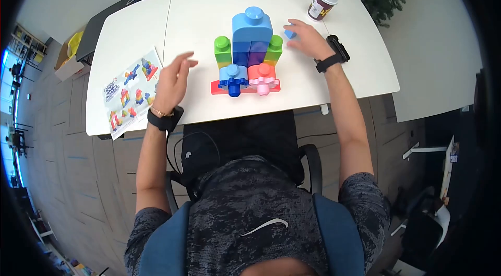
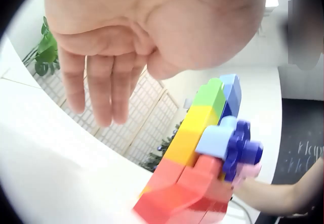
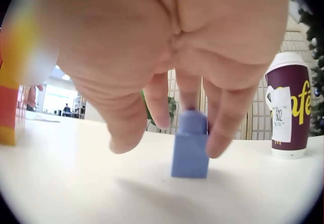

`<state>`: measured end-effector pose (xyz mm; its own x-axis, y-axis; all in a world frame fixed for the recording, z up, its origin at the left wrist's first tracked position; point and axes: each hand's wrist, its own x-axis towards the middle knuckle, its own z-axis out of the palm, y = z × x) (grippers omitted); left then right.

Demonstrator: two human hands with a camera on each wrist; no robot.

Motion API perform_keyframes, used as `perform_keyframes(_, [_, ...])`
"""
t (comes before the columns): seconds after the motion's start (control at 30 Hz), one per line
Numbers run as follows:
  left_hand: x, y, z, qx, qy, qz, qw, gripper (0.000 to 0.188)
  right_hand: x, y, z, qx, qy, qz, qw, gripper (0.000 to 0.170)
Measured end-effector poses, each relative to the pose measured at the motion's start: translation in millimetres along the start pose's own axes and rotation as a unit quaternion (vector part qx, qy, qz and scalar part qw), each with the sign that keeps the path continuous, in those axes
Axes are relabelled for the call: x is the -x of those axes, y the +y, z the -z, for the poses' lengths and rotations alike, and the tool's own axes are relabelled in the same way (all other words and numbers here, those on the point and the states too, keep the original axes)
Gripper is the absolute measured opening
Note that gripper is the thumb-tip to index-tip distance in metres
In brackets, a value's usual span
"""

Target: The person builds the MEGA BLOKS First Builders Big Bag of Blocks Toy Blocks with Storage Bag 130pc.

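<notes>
A structure of toy blocks [image 1: 252, 31] stands mid-table, with light blue on top, green side pieces, and blue and pink flower-shaped pieces in front. In the left wrist view its side [image 2: 190, 133] shows green, yellow and red blocks. The left hand [image 1: 173, 83] hovers left of it, fingers loosely extended, holding nothing; its palm [image 2: 152, 27] fills the top of the left wrist view. Over a small blue block [image 3: 190, 153] standing upright on the table is the right hand [image 3: 172, 47], fingers spread around it. Whether a fingertip touches the block, I cannot tell. From above, the right hand [image 1: 309, 39] partly covers it.
A printed sheet [image 1: 130, 91] with block pictures lies at the table's left, partly under the left forearm. At the back right stands a lidded coffee cup [image 1: 322, 3]. A black object [image 1: 338, 46] lies beside the right wrist. The table's near edge runs in front of the person.
</notes>
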<state>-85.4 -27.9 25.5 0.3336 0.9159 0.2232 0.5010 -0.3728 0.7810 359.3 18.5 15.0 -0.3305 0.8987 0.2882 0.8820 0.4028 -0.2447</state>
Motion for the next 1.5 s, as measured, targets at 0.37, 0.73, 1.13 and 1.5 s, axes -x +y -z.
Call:
perform_keyframes(0.37, [38,-12,-18,-0.138,-0.060,-0.029,0.988,0.043,-58,-92,171,-0.232,0.053,0.205,0.949,0.029])
perform_keyframes(0.73, [38,-8,-18,-0.124,-0.048,-0.008,0.991,0.050,-67,-191,180,0.082,0.012,0.320,0.944,0.038])
perform_keyframes(1.13, [30,8,-8,-0.158,-0.140,0.006,0.977,0.086,64,-137,55,-0.204,0.012,0.009,0.979,0.121])
perform_keyframes(1.5, [16,4,-59,-0.329,-0.113,-0.019,0.937,0.074,71,-139,-25,-0.190,0.036,-0.057,0.979,0.074])
